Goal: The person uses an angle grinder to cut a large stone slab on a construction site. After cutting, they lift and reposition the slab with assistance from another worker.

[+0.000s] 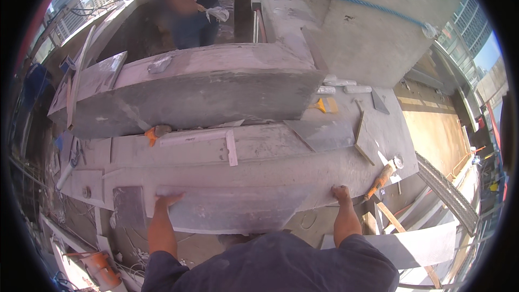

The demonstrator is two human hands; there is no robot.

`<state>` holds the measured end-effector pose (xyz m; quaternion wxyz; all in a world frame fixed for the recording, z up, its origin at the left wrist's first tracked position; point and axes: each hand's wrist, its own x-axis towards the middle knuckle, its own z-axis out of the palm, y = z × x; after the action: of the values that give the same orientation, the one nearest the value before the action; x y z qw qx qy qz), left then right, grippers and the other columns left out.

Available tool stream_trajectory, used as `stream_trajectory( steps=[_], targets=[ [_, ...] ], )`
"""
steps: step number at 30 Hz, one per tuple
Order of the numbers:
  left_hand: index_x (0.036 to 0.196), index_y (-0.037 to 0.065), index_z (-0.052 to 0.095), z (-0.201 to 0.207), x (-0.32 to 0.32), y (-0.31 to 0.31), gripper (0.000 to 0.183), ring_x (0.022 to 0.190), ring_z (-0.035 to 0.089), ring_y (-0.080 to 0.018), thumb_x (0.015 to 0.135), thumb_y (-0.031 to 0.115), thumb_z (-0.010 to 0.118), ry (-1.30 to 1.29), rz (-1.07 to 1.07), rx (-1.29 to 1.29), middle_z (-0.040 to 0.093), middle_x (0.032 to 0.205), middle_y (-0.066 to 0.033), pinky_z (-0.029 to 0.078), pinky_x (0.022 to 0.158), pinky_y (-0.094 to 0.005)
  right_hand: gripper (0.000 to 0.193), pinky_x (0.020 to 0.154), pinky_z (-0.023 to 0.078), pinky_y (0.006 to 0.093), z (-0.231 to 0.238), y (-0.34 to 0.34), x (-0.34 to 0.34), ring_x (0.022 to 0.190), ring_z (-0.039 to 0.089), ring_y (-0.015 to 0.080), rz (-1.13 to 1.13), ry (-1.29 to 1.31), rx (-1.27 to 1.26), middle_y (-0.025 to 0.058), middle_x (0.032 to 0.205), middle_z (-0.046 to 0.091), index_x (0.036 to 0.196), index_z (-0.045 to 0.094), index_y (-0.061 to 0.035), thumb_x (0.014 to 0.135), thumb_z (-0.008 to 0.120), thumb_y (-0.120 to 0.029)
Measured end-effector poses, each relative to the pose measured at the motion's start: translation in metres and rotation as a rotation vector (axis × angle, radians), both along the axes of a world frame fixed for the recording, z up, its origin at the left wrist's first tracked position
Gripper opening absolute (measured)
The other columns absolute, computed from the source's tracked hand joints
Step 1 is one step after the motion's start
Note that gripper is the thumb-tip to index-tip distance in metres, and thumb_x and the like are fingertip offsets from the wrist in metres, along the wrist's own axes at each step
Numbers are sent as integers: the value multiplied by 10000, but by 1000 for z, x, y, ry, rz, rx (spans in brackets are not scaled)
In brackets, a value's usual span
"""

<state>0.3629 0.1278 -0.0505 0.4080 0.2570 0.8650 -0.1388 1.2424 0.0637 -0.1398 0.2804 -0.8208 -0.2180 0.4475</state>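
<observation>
My left hand [165, 200] grips the top left edge of a grey stone panel [232, 209] that leans against a long dusty slab [243, 170]. My right hand [341, 193] clasps the slab's near edge at the panel's right end. Both forearms come up from below, in dark sleeves. A hammer with a wooden handle [381, 176] lies just right of my right hand on the slab.
A big grey stone block [194, 89] lies beyond the slab. A person in dark clothes and a bright vest [189, 5] stands behind it, holding a white rag. A yellow scraper [324, 106], an orange-handled tool [154, 132], a blue rope [367, 4] and an orange power tool [100, 269] are around.
</observation>
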Motion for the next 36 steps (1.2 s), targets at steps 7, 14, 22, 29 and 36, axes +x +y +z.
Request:
stream_trajectory(
  steps=[7, 14, 22, 29, 36],
  targets=[
    [1774, 185, 109, -19, -38, -18, 1580, 1685, 92, -436, 586, 968, 795, -23, -89, -80, 23, 1832, -224, 182, 1309, -697, 238, 602, 518, 371, 11, 6, -17, 737, 645, 214, -100, 91, 40, 75, 862, 671, 1070, 654, -4, 934, 768, -163],
    [1722, 56, -206, 27, 7, -14, 1849, 1671, 96, -491, 506, 902, 900, 42, 179, -88, -8, 1831, -214, 221, 1308, -663, 188, 600, 507, 402, -22, 2, 16, 696, 631, 226, 11, 94, 22, 79, 792, 642, 996, 649, -3, 899, 758, -122],
    [1724, 36, -187, 68, 19, -26, 1865, 1680, 47, -488, 487, 885, 921, 3, 232, -50, -31, 1835, -215, 137, 1327, -658, 203, 450, 396, 389, -22, 13, 1, 509, 517, 200, -54, 79, 45, 58, 631, 536, 820, 612, -67, 937, 763, -138],
    [1728, 58, -182, 48, 19, -17, 1857, 1671, 135, -470, 490, 867, 942, 39, 221, -72, 34, 1830, -205, 242, 1328, -606, 137, 497, 448, 380, -1, 12, 14, 585, 574, 199, 21, 92, -2, 72, 729, 608, 923, 641, -35, 901, 761, -98],
    [1717, 71, -226, 52, 21, -9, 1878, 1670, 105, -490, 483, 861, 949, 6, 220, -79, -4, 1826, -228, 229, 1326, -621, 134, 526, 472, 367, 8, 4, 4, 633, 607, 192, -60, 111, 17, 76, 775, 644, 949, 638, -34, 906, 750, -93]
  ],
)
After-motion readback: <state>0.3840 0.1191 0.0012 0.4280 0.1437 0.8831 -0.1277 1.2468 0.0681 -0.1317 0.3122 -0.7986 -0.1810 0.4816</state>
